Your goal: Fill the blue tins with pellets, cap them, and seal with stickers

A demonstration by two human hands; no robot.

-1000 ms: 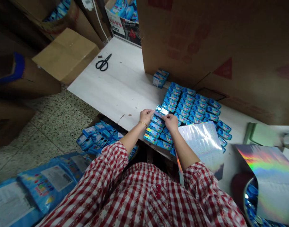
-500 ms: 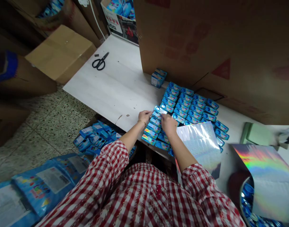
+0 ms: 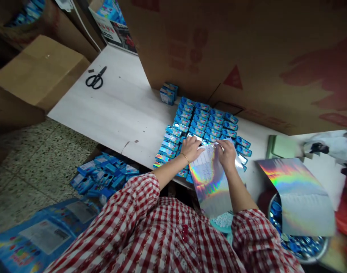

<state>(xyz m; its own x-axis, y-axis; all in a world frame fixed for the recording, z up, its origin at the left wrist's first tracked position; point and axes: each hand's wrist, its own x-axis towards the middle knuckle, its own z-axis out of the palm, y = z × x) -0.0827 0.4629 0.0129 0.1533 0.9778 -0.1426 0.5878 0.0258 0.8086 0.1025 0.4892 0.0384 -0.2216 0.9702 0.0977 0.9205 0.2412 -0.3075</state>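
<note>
Rows of small blue boxes (image 3: 198, 124) with round windows lie close together on the white table (image 3: 119, 102). My right hand (image 3: 227, 152) pinches the top edge of a shiny holographic sheet (image 3: 211, 185), which slopes down toward my lap. At the sheet's upper left corner is my left hand (image 3: 191, 149), palm down over the boxes with its fingers apart and its thumb near the sheet. Whether that thumb touches the sheet I cannot tell. Several boxes under the hands and sheet are hidden.
A large carton (image 3: 207, 49) walls off the table's back. Black scissors (image 3: 95, 79) lie at the left. A round tub (image 3: 322, 250) of shiny pieces stands at right, partly under another holographic sheet (image 3: 304, 208). Blue boxes (image 3: 102, 174) are heaped below the table edge.
Both hands have moved off the left column of boxes to the sheet's top edge. The right hand has taken hold of the sheet. The camera view has shifted right.
</note>
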